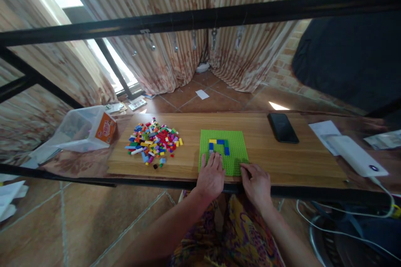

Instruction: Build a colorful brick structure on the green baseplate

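Note:
A bright green studded baseplate [236,148] lies on the wooden board, with several toy bricks [220,142] on it in blue, yellow, green and grey, set out like an open frame. My left hand [211,175] rests palm down over the plate's lower left part, fingers stretched out, fingertips at the near end of the brick row. The hand hides what lies beneath its fingers. At the plate's lower right corner is my right hand [257,181], its thumb and forefinger closed together at the edge; the other fingers are curled under.
A heap of mixed loose bricks [153,139] spreads to the left. Beyond it stands a clear plastic tub [84,129] with an orange label. A black phone [282,128] lies to the right, then a white power bank [357,156] with a cable. A black metal bar [188,18] crosses ahead.

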A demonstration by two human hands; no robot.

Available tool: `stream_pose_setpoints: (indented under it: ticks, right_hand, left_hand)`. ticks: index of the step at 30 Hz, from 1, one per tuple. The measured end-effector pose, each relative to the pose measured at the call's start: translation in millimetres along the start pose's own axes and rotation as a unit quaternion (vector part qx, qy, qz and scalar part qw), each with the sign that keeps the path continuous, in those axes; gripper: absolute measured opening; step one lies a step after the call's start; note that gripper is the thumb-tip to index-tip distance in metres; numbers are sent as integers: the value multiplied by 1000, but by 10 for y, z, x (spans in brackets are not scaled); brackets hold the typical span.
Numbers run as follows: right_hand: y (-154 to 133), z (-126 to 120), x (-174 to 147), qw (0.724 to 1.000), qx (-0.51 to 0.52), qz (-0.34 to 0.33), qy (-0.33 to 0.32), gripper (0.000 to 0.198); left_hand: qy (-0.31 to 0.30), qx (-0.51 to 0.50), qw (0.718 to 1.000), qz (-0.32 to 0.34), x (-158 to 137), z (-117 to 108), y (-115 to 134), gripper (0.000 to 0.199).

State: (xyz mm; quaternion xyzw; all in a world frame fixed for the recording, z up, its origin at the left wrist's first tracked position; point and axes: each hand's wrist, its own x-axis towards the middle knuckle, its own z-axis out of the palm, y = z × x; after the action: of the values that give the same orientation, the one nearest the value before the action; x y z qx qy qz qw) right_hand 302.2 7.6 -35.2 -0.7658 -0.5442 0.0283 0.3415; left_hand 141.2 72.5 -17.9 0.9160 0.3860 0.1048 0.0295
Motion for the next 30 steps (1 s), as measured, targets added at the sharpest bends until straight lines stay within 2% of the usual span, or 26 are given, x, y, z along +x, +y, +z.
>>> stream_pose_setpoints:
  ticks: [5,9,14,18,23,30]
  right_hand:
    - [-153,-20,150,999,41,-11,-12,30]
    - [-293,-22,38,996,78,-25,-24,29]
    - [-408,9,-257,994,75,-62,-48,28]
    - [-513,65,-378,992,43,-108,-52,25]
    - [-653,166,-405,987,40,-143,-67,23]
    - [-759,308,-591,978,53,-168,-111,24]
  left_hand:
    - [10,-25,1000,-10,-37,-45,-33,48]
    - [43,-65,997,4,-170,-117,-126,49]
    - [114,-94,989,-26,-584,-146,-305,47]
    - [145,-102,983,-41,-965,-132,-491,45]
    - [178,-102,972,-117,-1244,-192,-813,44]
    - [236,-98,939,-230,-1347,-280,-1283,41]
